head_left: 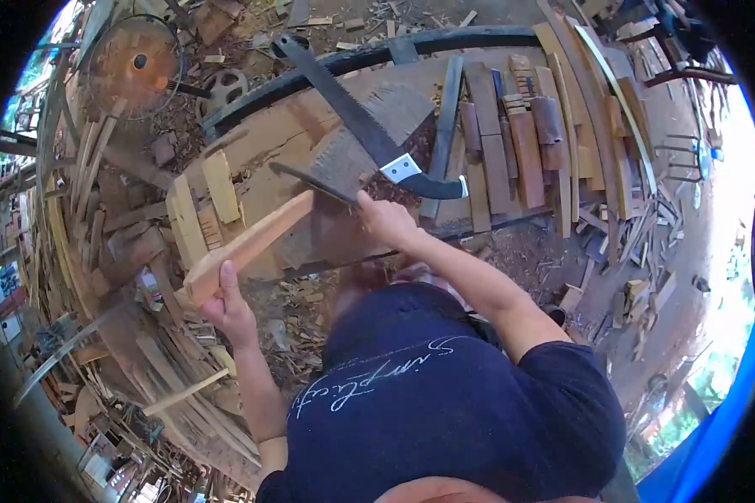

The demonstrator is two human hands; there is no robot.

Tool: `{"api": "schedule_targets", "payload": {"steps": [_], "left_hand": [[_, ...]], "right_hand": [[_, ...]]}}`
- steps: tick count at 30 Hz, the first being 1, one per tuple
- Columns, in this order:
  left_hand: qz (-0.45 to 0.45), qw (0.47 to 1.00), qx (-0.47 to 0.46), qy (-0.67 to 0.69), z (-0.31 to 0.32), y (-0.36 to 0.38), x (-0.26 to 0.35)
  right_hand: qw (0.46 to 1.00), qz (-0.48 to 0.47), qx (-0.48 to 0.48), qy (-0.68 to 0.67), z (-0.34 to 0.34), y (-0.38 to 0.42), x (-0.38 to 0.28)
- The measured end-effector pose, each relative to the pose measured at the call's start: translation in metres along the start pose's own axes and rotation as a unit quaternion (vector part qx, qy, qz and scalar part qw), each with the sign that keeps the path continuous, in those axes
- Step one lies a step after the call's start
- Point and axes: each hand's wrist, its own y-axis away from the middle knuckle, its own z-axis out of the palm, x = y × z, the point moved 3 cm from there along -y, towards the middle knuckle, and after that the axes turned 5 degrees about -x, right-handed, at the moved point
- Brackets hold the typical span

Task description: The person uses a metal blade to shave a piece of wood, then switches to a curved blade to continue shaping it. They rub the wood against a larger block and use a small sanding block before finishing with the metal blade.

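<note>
My left hand (229,310) is closed around the near end of a reddish wooden block (256,241), thumb along its side. The block is tilted up, its far end above the workbench (264,151). My right hand (387,223) grips the near end of a file (315,181), a long, narrow dark bar. It crosses just beyond the block's far end and overlaps it in this view. Beyond my right hand, a handsaw (344,105) with a black handle lies across the bench.
Wooden pieces (524,142) lie side by side at the bench's right, with several pale blocks (221,186) at its left. A round fan (134,65) stands at the far left. Scraps (302,323) litter the floor, and long wood strips (164,369) are piled at left.
</note>
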Motion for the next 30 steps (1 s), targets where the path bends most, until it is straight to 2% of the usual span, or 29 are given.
{"api": "schedule_targets", "payload": {"steps": [2,4,5,7,9,12,14,15,17,18,20,24,26,28,30], "left_hand": [[0.021,1.0,-0.009,-0.013,-0.003,-0.003,-0.003],[-0.044,0.997,-0.008,0.061,0.0,-0.009,-0.012],[-0.041,0.997,-0.002,0.062,0.005,-0.01,-0.017],[-0.14,0.983,-0.031,0.115,0.027,-0.014,-0.039],[-0.192,0.967,-0.084,0.142,0.054,-0.02,-0.059],[-0.196,0.949,-0.1,0.227,0.085,-0.024,-0.097],[-0.257,0.924,-0.08,0.271,0.091,-0.032,-0.111],[-0.255,0.924,-0.066,0.277,0.089,-0.037,-0.109],[-0.239,0.89,-0.166,0.35,0.088,-0.041,-0.096],[-0.238,0.891,-0.154,0.356,0.087,-0.042,-0.091],[-0.313,0.829,-0.174,0.429,0.095,-0.037,-0.085],[-0.347,0.79,-0.194,0.467,0.11,-0.021,-0.083],[-0.356,0.752,-0.238,0.501,0.119,-0.008,-0.073],[-0.353,0.744,-0.254,0.507,0.123,0.0,-0.067],[-0.339,0.759,-0.245,0.499,0.127,0.009,-0.06]], "right_hand": [[1.0,-0.006,-0.01,0.013,0.004,-0.006,0.01],[1.0,-0.022,-0.015,0.007,0.005,-0.009,0.014],[0.999,-0.027,-0.014,0.011,0.005,-0.01,0.015],[0.996,0.017,-0.076,-0.041,0.0,-0.015,0.014],[0.994,0.006,-0.084,-0.067,-0.002,-0.014,0.012],[0.988,-0.024,-0.084,-0.128,0.012,-0.011,0.024],[0.983,-0.05,-0.078,-0.157,0.01,-0.004,0.023],[0.986,-0.035,-0.051,-0.152,0.001,0.004,0.018],[0.988,-0.002,-0.028,-0.153,-0.013,0.021,0.013],[0.989,-0.007,-0.036,-0.144,-0.017,0.027,0.012],[0.99,-0.004,-0.008,-0.142,-0.025,0.039,0.012],[0.991,-0.027,0.017,-0.133,-0.031,0.06,0.012],[0.99,-0.033,0.015,-0.133,-0.032,0.067,0.013],[0.991,-0.026,0.028,-0.127,-0.037,0.074,0.009],[0.991,-0.03,0.035,-0.124,-0.039,0.077,0.011]]}}
